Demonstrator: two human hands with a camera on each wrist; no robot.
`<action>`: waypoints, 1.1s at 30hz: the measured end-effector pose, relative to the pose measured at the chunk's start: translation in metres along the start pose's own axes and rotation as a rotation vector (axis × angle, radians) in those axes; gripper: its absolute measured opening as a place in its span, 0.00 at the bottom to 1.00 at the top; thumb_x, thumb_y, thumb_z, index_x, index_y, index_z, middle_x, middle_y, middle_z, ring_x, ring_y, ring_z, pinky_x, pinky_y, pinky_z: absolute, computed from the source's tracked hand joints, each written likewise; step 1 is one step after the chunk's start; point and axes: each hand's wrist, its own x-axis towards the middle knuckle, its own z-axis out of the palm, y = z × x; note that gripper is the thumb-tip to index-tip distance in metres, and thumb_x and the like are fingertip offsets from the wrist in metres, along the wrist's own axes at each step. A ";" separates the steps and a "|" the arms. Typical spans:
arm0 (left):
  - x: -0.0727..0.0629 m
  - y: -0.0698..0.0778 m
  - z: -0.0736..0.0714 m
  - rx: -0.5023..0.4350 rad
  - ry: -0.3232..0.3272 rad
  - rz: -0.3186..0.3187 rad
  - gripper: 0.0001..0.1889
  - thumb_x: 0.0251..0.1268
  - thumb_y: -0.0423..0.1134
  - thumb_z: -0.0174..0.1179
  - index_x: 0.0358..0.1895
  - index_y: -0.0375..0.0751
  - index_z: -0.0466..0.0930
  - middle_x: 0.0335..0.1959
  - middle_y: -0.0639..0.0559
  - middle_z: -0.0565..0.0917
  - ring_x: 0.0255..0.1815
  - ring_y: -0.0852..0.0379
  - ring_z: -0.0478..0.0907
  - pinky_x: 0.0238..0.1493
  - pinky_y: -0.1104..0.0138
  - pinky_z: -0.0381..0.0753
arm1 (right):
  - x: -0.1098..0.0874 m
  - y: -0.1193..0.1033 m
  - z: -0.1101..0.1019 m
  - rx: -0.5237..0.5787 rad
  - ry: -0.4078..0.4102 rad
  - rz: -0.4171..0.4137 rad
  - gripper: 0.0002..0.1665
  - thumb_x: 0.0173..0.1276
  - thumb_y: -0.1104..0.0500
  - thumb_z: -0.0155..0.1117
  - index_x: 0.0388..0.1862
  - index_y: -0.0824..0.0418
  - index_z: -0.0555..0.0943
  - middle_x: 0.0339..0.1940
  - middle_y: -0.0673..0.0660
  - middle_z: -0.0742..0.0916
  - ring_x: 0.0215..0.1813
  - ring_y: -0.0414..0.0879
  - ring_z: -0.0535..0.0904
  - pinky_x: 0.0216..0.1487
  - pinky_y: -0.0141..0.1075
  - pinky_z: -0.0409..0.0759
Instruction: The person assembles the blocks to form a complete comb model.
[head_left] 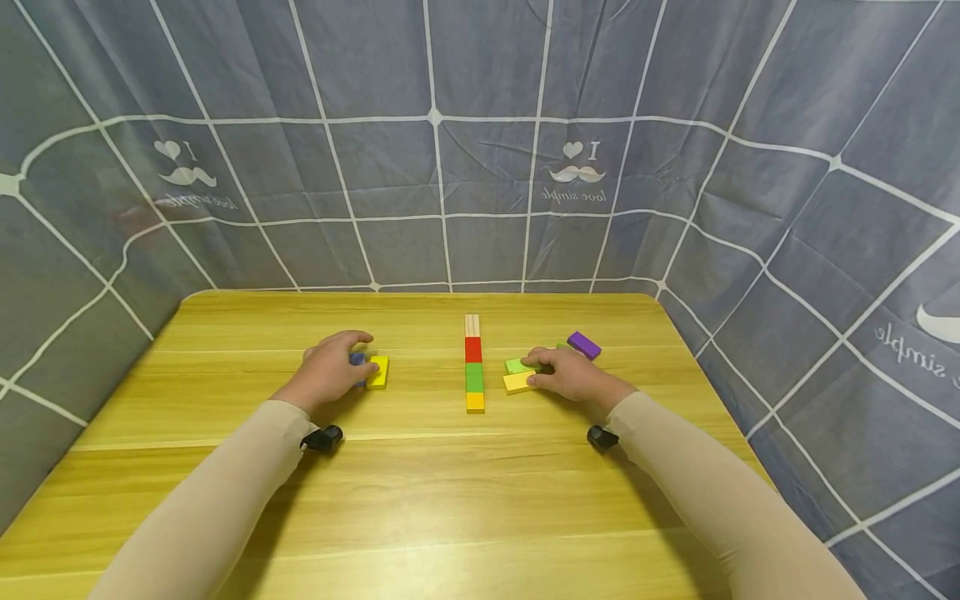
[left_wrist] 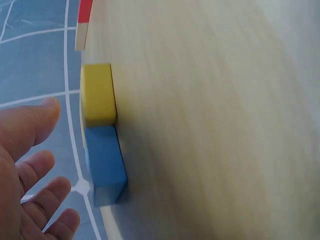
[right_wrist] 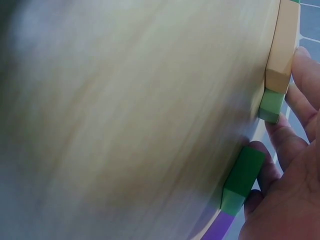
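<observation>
On the left, my left hand [head_left: 327, 369] hovers over a blue block [left_wrist: 106, 162] that lies beside a yellow block [left_wrist: 99, 95]. Its thumb and fingers are spread and stand apart from both blocks in the left wrist view. Across the table, my right hand [head_left: 572, 375] reaches over a group of blocks. The thumb tip is right at a pale yellow block [head_left: 517, 382], and a fingertip is at a light green block [head_left: 516, 366] behind it. A dark green block [right_wrist: 243, 172] lies under the other fingers, mostly hidden in the head view.
Between the hands, a straight row runs toward the back: an orange-yellow block [head_left: 476, 403], a green block [head_left: 474, 377], a red block [head_left: 472, 349] and plain wood [head_left: 472, 325]. A purple block [head_left: 584, 345] lies beyond the right hand. A grey curtain [head_left: 480, 167] surrounds the wooden table [head_left: 465, 500].
</observation>
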 end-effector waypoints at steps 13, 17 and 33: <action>0.001 -0.007 0.000 -0.011 -0.036 -0.006 0.33 0.74 0.52 0.65 0.76 0.41 0.71 0.79 0.34 0.69 0.77 0.30 0.65 0.70 0.36 0.57 | 0.000 0.001 0.000 -0.008 -0.003 0.008 0.28 0.78 0.52 0.67 0.73 0.56 0.80 0.77 0.58 0.79 0.80 0.59 0.70 0.80 0.53 0.69; 0.001 -0.009 0.001 -0.002 -0.052 0.008 0.34 0.74 0.53 0.65 0.76 0.41 0.71 0.78 0.33 0.69 0.77 0.30 0.65 0.68 0.35 0.58 | 0.000 0.000 0.000 -0.003 -0.007 0.015 0.28 0.78 0.51 0.67 0.73 0.55 0.80 0.77 0.58 0.79 0.81 0.59 0.70 0.80 0.53 0.68; 0.005 -0.013 0.005 -0.006 -0.066 0.034 0.31 0.73 0.50 0.67 0.74 0.41 0.74 0.77 0.35 0.72 0.75 0.31 0.69 0.66 0.37 0.60 | 0.000 0.000 0.000 -0.009 -0.001 0.008 0.27 0.78 0.52 0.66 0.73 0.56 0.80 0.76 0.57 0.79 0.81 0.59 0.69 0.81 0.53 0.67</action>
